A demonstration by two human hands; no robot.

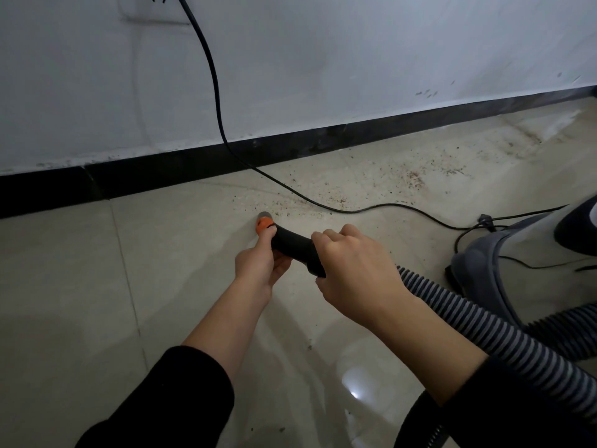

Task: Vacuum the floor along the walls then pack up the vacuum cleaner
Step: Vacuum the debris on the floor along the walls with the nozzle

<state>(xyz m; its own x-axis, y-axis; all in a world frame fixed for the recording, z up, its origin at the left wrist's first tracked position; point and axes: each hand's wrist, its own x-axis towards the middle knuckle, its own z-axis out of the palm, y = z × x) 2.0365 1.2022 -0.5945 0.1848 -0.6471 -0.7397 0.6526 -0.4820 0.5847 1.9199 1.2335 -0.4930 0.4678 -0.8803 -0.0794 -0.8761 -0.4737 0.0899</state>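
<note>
From the head camera, both hands hold the black curved plastic hose handle (290, 242) low over the glossy beige tiled floor (97, 286). The left hand (261, 263) cups it from below, fingers curled, thumb lying toward the orange collar (265, 224) at its tip. The right hand (352, 270) wraps over the rear end, fingers closed round it. The tip sits near the black skirting board (193, 163), just beside a scatter of dark grit (413, 179). A grey-and-black ribbed hose (484, 324) runs back to the grey vacuum cleaner body (504, 263) at the right. A black power cord (216, 92) drops down the white wall (323, 59) and trails across the floor.
</note>
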